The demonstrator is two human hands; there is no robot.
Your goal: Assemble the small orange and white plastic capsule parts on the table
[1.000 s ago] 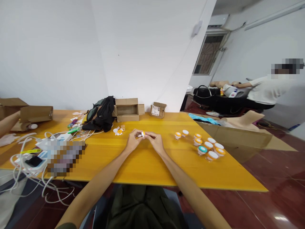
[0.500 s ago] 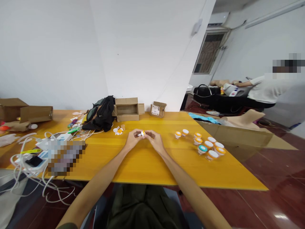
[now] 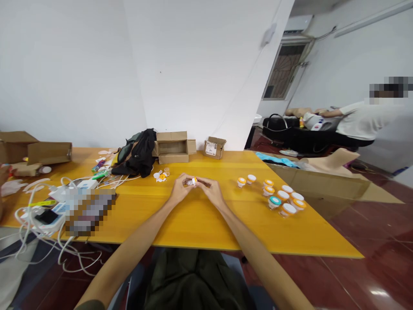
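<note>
On the wooden table (image 3: 200,228), capped jars (image 3: 288,209) stand to the right. The left hand (image 3: 179,189) grips 1 small container (image 3: 190,183); the right hand (image 3: 211,191) pinches its orange-and-white cap (image 3: 194,181). The container lies between the 2 hands, tilted, cap rightward. It appears light, stiff and probably smooth enough to slip; the body sides and cap rim offer the soundest hold.

No text, brand or number is reading clearly. A white rectangular paper label (image 3: 211,149) on the small brown cardboard box (image 3: 220,151) is showing dark print, and a white container (image 3: 313,122) in the background is bearing coloured marks, all illegible.
</note>
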